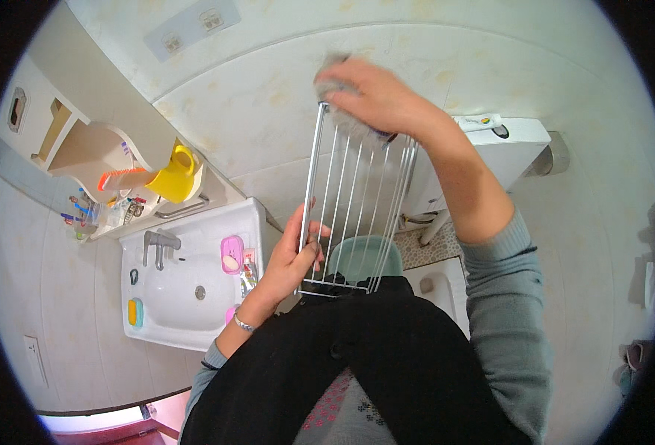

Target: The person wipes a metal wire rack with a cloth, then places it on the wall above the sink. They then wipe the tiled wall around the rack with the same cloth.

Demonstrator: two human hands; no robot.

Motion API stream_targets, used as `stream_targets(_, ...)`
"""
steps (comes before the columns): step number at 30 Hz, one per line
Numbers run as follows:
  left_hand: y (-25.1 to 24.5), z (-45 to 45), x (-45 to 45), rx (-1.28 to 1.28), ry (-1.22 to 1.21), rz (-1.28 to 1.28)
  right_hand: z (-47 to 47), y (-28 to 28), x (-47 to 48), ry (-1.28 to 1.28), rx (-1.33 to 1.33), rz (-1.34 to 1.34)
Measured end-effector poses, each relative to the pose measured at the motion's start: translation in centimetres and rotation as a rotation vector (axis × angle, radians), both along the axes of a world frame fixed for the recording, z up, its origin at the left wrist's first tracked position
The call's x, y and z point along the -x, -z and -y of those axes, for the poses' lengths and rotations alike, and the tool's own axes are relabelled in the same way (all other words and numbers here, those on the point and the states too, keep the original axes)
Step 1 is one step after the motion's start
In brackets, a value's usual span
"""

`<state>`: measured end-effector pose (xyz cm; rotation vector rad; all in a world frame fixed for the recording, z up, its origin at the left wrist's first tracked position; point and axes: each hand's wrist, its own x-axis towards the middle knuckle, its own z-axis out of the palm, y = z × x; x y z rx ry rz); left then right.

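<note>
A metal wire rack (pixel 355 189) with long parallel bars is held up in front of my body. My left hand (pixel 297 250) grips its left rail near the lower end, thumb and fingers around the bar. At the rack's far end my right hand (pixel 369 94) presses a greyish cloth (pixel 336 80) against the end bar; both are blurred. The rack's near end lies against my black clothing. Below the bars a pale green basin (pixel 365 258) is partly seen through the rack.
To the left is a white washbasin (pixel 166 317) with a grey faucet (pixel 160 245) and a pink soap dish (pixel 231 253). A shelf above it holds a yellow cup (pixel 174 178) and an orange comb (pixel 124 179). At right a white cistern (pixel 514 144) carries a tube (pixel 477 122); a squat toilet (pixel 439 286) lies below.
</note>
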<state>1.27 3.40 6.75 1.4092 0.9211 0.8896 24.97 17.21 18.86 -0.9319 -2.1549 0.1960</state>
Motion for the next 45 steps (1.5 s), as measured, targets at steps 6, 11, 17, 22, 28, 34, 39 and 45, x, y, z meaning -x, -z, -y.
stream_targets(6, 1.2, 0.4, 0.8, 0.094, 0.006, 0.079, -0.3, 2.5, -1.3, -0.164, 0.143, 0.237)
stream_targets(11, 1.5, 1.0, 1.0, 0.061, 0.043, 0.056, 2.1, 3.4, -4.5, -0.027, 0.202, 0.297)
stream_targets(17, 0.6, 0.5, 0.3, 0.055, 0.110, -0.077, 3.9, 1.8, -5.3, 0.156, 0.192, 0.413)
stream_targets(22, -0.1, -0.4, -0.4, -0.002, 0.170, -0.095, 2.1, 0.7, -4.2, -0.051, 0.176, 0.092)
stream_targets(28, 0.8, 0.3, -0.5, 0.030, 0.144, -0.051, 3.1, 0.5, -5.1, 0.007, 0.362, 0.286)
stream_targets(34, 1.7, 0.6, -0.3, 0.005, 0.090, -0.008, 5.9, 2.9, -8.2, 0.176, 0.419, 0.348)
stream_targets(39, 1.7, 0.3, -0.4, -0.023, 0.091, -0.059, 6.8, 3.5, -8.3, 0.257, 0.624, -0.063)
stream_targets(45, -0.4, -1.1, -0.9, -0.278, -0.006, -0.298, 6.4, 1.0, -6.4, 0.356, 0.730, -0.274)
